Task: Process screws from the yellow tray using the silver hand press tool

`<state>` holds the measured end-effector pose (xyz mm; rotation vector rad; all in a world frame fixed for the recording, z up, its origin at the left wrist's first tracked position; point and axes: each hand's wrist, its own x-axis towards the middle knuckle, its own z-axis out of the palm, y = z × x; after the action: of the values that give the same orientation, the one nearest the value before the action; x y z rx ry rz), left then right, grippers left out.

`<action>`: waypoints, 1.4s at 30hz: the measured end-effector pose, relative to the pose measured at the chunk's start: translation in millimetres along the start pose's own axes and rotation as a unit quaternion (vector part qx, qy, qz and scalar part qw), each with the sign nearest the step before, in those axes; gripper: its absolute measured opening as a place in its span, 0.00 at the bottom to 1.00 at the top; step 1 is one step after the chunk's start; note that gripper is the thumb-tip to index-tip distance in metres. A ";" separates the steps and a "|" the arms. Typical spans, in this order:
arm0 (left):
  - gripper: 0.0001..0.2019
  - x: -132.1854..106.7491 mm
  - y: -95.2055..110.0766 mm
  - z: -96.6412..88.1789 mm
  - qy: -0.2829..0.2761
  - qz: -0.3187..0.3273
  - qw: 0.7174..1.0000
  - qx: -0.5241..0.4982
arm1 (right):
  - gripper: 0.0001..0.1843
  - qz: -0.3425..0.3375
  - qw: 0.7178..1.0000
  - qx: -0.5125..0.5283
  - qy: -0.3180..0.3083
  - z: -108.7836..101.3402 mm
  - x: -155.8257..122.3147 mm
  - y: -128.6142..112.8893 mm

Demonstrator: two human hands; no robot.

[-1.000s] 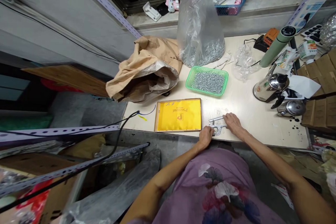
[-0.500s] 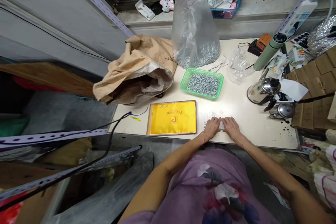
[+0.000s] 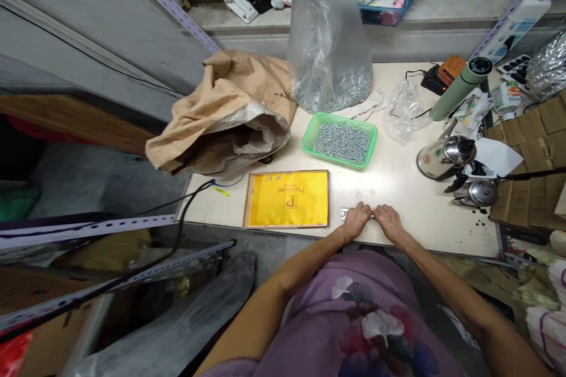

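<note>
My left hand and my right hand lie side by side near the front edge of the pale table, fingers bent down over a small metal tool. Only the tool's left end shows past my left fingers; the rest is hidden under both hands. Just beyond my fingertips lie a few tiny metal pieces. A yellow packet in a wooden frame lies flat just left of my left hand. Farther back stands a green basket full of small metal screws.
A tall clear bag of screws and a crumpled brown sack stand at the back left. Two steel kettles, a green flask, an orange device and cardboard boxes crowd the right. A black cable hangs off the left edge.
A second ago the tool lay open between my hands, the left on its handle at the table edge. Both hands have since closed over it, side by side, covering most of it.
</note>
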<state>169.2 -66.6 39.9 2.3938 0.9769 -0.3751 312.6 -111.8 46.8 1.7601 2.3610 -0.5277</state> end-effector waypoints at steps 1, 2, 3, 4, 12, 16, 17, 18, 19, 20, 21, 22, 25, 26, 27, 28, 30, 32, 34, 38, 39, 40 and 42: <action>0.08 0.1 -0.2 1.4 0.008 -0.003 1.000 0.004 | 0.14 0.002 1.000 -0.002 0.004 -0.4 0.1 0.8; 0.09 -0.4 -0.8 3.2 0.019 -0.005 1.000 0.010 | 0.12 0.005 1.000 -0.005 0.011 -1.3 0.3 1.7; 0.11 -1.8 -1.6 5.4 0.035 -0.007 0.999 0.017 | 0.11 0.008 1.000 -0.007 0.018 -2.4 0.7 2.7; 0.14 -4.1 -2.7 8.2 0.054 -0.006 0.998 0.023 | 0.13 0.009 1.000 -0.009 0.025 -4.0 1.2 3.9; 0.18 -34.0 -10.8 49.9 0.131 0.110 0.985 0.000 | 0.20 0.003 1.000 -0.011 0.017 -13.4 10.9 14.0; 0.18 -42.9 -9.3 60.8 0.126 0.143 0.981 -0.031 | 0.10 0.001 1.000 -0.028 0.009 -20.2 29.4 23.8; 0.19 -44.4 -8.7 61.2 0.129 0.145 0.980 -0.037 | 0.10 -0.002 0.999 -0.030 0.011 -23.4 35.2 26.3; 0.20 -45.5 -8.2 61.0 0.132 0.144 0.980 -0.042 | 0.11 -0.001 0.999 -0.033 0.015 -27.0 40.7 27.9; 0.20 -46.3 -7.7 60.2 0.135 0.143 0.979 -0.046 | 0.11 0.007 0.999 -0.038 0.021 -30.7 45.7 28.0; 0.21 -46.7 -7.4 59.0 0.136 0.141 0.979 -0.049 | 0.11 0.016 0.999 -0.044 0.026 -34.3 49.7 26.1; 0.21 -46.8 -7.2 57.5 0.137 0.139 0.979 -0.051 | 0.12 0.017 0.998 -0.050 0.028 -37.4 52.7 22.0; 0.22 -46.8 -7.1 55.8 0.137 0.139 0.979 -0.052 | 0.12 0.004 0.998 -0.053 0.026 -39.9 54.8 15.6; 0.24 -46.7 -6.6 50.5 0.128 0.147 0.979 -0.060 | 0.14 -0.130 0.991 -0.042 -0.008 -42.1 58.1 -13.2; 0.23 -47.3 -6.3 48.9 0.120 0.151 0.979 -0.064 | 0.14 -0.187 0.981 -0.038 -0.023 -41.2 59.2 -23.9; 0.22 -48.5 -6.0 47.3 0.110 0.156 0.979 -0.068 | 0.14 -0.235 0.970 -0.039 -0.036 -39.9 60.6 -34.0; 0.21 -50.7 -6.0 45.9 0.098 0.164 0.979 -0.071 | 0.13 -0.273 0.960 -0.046 -0.046 -38.3 62.5 -43.0; 0.18 -58.9 -7.7 43.7 0.073 0.193 0.975 -0.077 | 0.12 -0.326 0.941 -0.069 -0.055 -34.9 67.3 -56.4; 0.15 -72.7 -13.8 42.0 0.070 0.216 0.970 -0.083 | 0.11 -0.357 0.929 -0.086 -0.053 -31.6 72.2 -63.5; 0.13 -90.3 -26.2 39.6 0.094 0.191 0.974 -0.082 | 0.10 -0.373 0.922 -0.088 -0.045 -28.2 75.5 -65.9; 0.13 -118.2 -66.7 27.4 0.168 -0.045 0.983 -0.057 | 0.11 -0.363 0.931 -0.040 -0.006 -22.0 74.2 -64.7; 0.12 -120.7 -77.4 22.4 0.171 -0.099 0.979 -0.055 | 0.11 -0.350 0.937 -0.011 0.014 -22.1 73.3 -63.8; 0.11 -121.3 -87.3 16.9 0.163 -0.134 0.976 -0.055 | 0.11 -0.331 0.942 0.026 0.041 -23.8 73.0 -62.6; 0.10 -117.4 -103.3 5.2 0.121 -0.150 0.980 -0.057 | 0.11 -0.276 0.948 0.115 0.111 -33.0 76.0 -58.7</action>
<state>13.2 -73.7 49.1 2.2257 1.4386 -0.1300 236.9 -46.3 63.8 1.2606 3.0806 -0.7323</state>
